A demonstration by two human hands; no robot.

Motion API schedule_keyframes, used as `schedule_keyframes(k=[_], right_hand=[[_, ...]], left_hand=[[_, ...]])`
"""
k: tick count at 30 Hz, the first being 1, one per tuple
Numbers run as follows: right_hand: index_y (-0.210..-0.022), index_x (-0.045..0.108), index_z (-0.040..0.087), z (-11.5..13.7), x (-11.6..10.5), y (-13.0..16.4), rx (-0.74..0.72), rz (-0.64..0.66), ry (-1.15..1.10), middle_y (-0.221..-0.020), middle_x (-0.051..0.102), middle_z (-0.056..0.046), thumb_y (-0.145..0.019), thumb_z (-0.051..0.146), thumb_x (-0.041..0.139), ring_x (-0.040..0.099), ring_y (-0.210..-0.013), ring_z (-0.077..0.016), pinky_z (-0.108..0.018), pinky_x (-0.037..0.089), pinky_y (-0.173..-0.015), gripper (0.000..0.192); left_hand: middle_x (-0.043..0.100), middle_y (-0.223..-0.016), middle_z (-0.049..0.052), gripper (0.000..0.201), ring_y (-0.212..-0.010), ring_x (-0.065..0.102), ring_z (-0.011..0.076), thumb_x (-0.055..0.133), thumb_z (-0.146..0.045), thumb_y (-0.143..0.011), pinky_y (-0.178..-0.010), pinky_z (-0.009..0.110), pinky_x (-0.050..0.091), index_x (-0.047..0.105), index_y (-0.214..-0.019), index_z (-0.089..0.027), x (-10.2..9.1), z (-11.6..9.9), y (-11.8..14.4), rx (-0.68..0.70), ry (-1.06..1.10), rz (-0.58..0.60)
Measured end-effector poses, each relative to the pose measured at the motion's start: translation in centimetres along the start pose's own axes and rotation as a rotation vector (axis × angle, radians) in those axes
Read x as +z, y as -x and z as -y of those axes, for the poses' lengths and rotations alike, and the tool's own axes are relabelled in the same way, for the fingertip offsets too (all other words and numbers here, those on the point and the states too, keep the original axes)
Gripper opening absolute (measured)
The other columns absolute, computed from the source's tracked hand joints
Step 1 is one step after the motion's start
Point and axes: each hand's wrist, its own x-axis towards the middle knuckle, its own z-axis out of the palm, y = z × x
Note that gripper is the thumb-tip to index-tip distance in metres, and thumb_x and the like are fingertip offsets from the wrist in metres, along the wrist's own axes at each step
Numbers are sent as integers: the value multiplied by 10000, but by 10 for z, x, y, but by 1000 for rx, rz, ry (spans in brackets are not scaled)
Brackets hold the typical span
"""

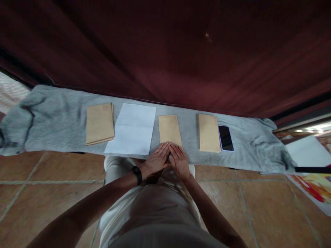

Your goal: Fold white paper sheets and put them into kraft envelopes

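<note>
Both my hands lie flat, side by side, on the near end of a brown envelope (169,129) in the middle of a grey cloth (51,117). My left hand (157,159), with a black band on its wrist, has its fingers together and pressed on the envelope's near edge. My right hand (179,161) touches it on the right and presses down the same way. Neither hand grips anything. A white sheet of paper (133,129) lies just left of the envelope.
A stack of brown envelopes (99,123) lies at the left, another brown envelope (208,132) at the right with a black phone (226,137) beside it. A dark red curtain hangs behind. White and coloured paper (309,155) lies on the tiled floor at far right.
</note>
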Motion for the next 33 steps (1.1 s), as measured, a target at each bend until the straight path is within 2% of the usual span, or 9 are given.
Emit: schedule_keyframes(k=[4,8,13,21,26,30,33], right_hand=[[-1589,311,139,4,-1,-2,-7,36,46,-1570,461,-120,-1052,285,394,417,-1465,-221,-462,309,-1253,563],[-1608,251,132,0,0,4,-7,42,77,-1580,441,-130,-1050,306,418,402,-1476,-238,-482,307,-1250,608],[-1595,289,128,-7,-1,13,-1,32,109,-1580,439,-139,-1058,322,419,366,-1497,-249,-493,304,-1245,585],[-1603,273,155,-18,-10,21,20,38,129,-1597,411,-129,-1062,327,414,381,-1490,-240,-482,317,-1239,585],[-1596,291,138,-20,-14,23,37,34,143,-1595,414,-136,-1054,320,424,394,-1481,-250,-496,318,-1243,586],[-1570,360,145,-10,-11,9,4,40,150,-1593,426,-111,-1041,306,446,381,-1489,-246,-485,283,-1265,560],[-1563,379,166,-3,-6,-4,-39,61,135,-1590,436,-85,-1037,313,456,374,-1492,-219,-454,276,-1272,552]], left_hand=[[309,-1621,239,819,-1548,213,305,578,-433,-930,-1292,473,205,280,-1566,-12,0,0,0,-11,30,-1],[309,-1626,228,818,-1543,226,307,553,-476,-951,-1286,481,213,261,-1577,-38,0,2,3,11,36,-14],[269,-1647,210,834,-1554,181,303,542,-508,-964,-1291,464,196,237,-1588,-48,2,5,12,43,16,-34],[284,-1646,190,797,-1551,208,289,516,-487,-984,-1282,460,221,212,-1603,-87,3,10,23,55,-12,-46],[350,-1622,185,708,-1537,261,283,465,-476,-1007,-1272,455,250,302,-1572,-81,-4,10,25,40,-8,-56],[469,-1557,170,565,-1481,390,271,382,-426,-1040,-1250,456,301,448,-1490,-91,-12,7,16,-20,22,-69],[511,-1520,184,533,-1442,451,277,376,-388,-1040,-1234,451,337,493,-1450,-68,-13,6,10,-51,33,-69]])
